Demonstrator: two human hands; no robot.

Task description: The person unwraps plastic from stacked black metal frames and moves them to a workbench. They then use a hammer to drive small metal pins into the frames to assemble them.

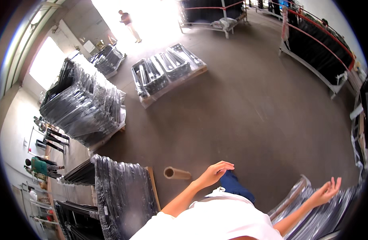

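My left hand (214,174) hangs in front of my body with its fingers stretched loosely to the right, and nothing shows in it. Below it is my blue trouser leg (237,187). Out to the right, my right hand (326,193) is held palm up with its fingers apart and holds nothing. It is above a plastic-wrapped stack (332,214) at the lower right; I cannot tell whether they touch. A brown cardboard tube (177,173) lies on the floor to the left of my left hand.
Wrapped stacks of black parts (126,196) stand close on my left, with a taller wrapped stack (84,104) beyond. Farther ahead is a low wrapped pallet load (168,72). Metal-framed bins (316,48) stand at the far right. A person (128,25) is near the bright doorway.
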